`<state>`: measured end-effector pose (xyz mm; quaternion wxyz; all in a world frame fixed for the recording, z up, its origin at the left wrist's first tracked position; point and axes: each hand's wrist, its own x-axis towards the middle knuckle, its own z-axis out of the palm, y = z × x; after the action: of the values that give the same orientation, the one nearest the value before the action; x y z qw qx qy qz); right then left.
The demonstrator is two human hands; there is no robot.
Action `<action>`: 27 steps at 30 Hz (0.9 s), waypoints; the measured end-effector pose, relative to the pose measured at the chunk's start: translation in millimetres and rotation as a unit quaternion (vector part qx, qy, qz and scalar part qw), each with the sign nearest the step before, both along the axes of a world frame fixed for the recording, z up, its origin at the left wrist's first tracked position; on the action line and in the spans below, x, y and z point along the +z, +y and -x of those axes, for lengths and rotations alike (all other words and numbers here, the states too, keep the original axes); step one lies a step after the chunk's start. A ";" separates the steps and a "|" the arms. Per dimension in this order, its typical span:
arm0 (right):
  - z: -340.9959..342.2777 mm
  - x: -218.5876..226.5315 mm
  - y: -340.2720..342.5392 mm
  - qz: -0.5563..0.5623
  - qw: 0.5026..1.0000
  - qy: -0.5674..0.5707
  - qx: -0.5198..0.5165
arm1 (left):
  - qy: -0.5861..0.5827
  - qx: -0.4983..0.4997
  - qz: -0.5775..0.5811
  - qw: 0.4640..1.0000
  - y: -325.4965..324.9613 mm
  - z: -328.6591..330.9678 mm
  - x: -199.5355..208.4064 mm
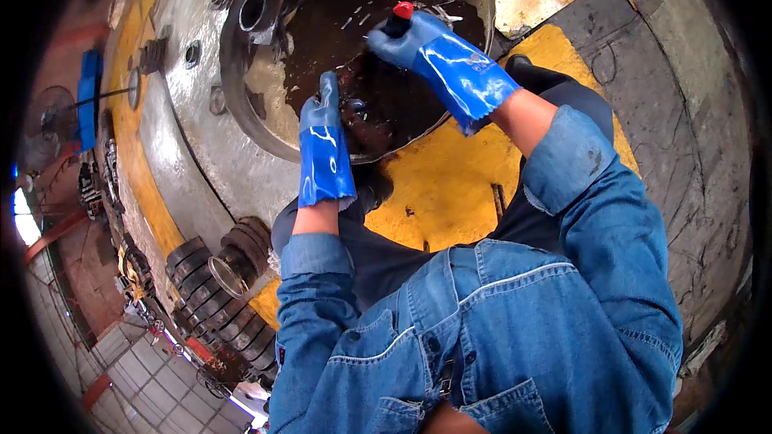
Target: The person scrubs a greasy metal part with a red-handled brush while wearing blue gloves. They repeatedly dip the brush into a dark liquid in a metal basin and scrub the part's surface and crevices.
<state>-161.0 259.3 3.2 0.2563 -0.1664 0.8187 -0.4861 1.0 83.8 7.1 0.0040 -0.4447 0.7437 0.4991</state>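
Note:
My two hands wear blue rubber gloves over a wide round pan point(235, 104) of dark, oily liquid. My right hand point(408, 38) is closed around a black handle with a red end point(403, 10); its working end is hidden, so the kind of tool cannot be told. At the pan's near left, my left hand point(320, 106) has one digit stretched forward and the others curled down out of sight. Beside it, low in the pan, is a dark, wet, shiny part point(358, 106), which the hand seems to grip; its kind is unclear.
Dark ring-shaped metal parts point(256, 12) crowd the pan's far left. Small nuts or bushings point(192, 53) lie on the grey plate. Stacked ribbed cylinders point(211, 293) stand at my left, with a ring point(228, 276) beside them. Yellow-painted floor point(450, 185) shows between my legs.

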 end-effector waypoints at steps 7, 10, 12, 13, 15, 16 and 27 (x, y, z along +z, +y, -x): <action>4.9 18.3 -5.1 0.055 0.994 -0.088 -0.041 | 0.143 0.088 0.052 0.984 -24.6 -5.5 7.4; 3.1 19.8 0.9 0.021 0.997 -0.053 -0.058 | 0.100 0.078 0.096 0.987 -20.7 0.2 28.6; 0.3 16.6 -3.1 0.114 0.991 -0.057 -0.046 | 0.036 0.055 0.200 0.977 -16.9 -1.7 36.0; -6.6 15.1 -9.6 0.212 0.975 -0.026 -0.069 | 0.054 0.047 0.186 0.980 -10.2 -4.8 42.7; -8.7 13.9 -17.2 0.210 0.975 -0.030 -0.069 | 0.054 0.056 0.203 0.976 -12.1 -6.1 37.9; -10.6 14.1 -20.1 0.208 0.975 -0.033 -0.069 | 0.053 0.061 0.211 0.974 -13.4 -8.2 35.8; -36.5 32.0 -8.1 0.091 0.900 0.371 0.211 | 0.081 0.016 0.202 0.976 -15.5 -5.5 27.9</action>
<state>-124.6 251.2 35.2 0.0144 -0.5257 0.7525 -0.3965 6.5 68.3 35.0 -0.1536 -0.4061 0.8201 0.3727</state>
